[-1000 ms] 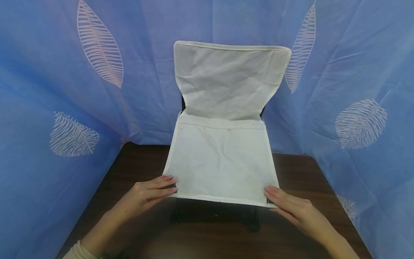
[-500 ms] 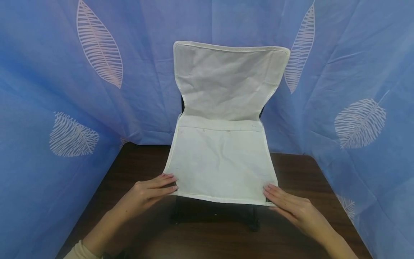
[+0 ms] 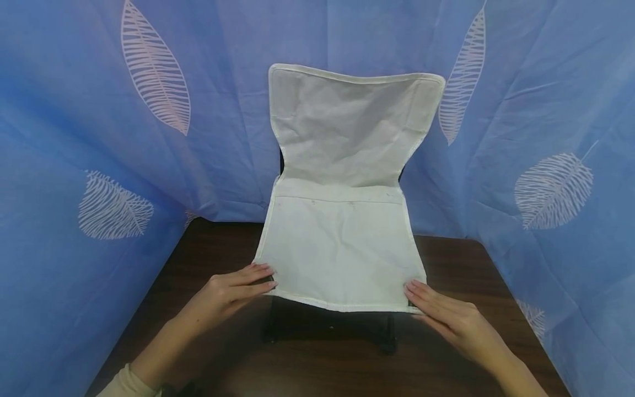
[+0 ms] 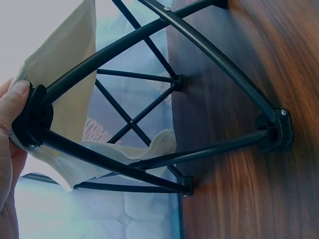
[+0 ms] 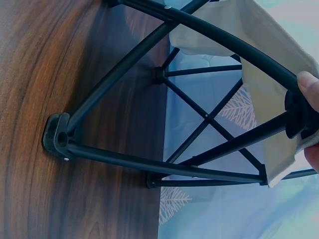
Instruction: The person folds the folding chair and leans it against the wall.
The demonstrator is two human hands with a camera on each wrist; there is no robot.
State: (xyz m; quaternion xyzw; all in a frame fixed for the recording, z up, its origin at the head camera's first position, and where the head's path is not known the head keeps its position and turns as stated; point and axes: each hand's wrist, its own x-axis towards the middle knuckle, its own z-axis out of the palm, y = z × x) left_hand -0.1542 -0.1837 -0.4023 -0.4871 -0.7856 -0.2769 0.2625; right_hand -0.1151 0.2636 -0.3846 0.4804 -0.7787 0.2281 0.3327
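A small folding chair (image 3: 342, 248) with a white fabric seat and backrest stands unfolded on a dark wooden table. My left hand (image 3: 223, 295) grips the seat's front left corner, fingers on top of the fabric. In the left wrist view its thumb presses near the black plastic corner joint (image 4: 35, 117). My right hand (image 3: 448, 317) holds the front right corner the same way, and the right wrist view shows its thumb beside the matching corner joint (image 5: 301, 114). Black crossed tubes (image 4: 224, 69) form the frame below the seat. The fabric sags slightly along the front edge.
The wooden table (image 3: 317, 369) extends around the chair. Blue curtains (image 3: 223, 110) with white leaf prints hang behind it and on both sides. The chair's black feet (image 5: 57, 134) rest on the tabletop.
My left hand has shifted slightly up and to the right with its corner. The front edge and the top of the backrest sag a little more. My right hand has hardly moved.
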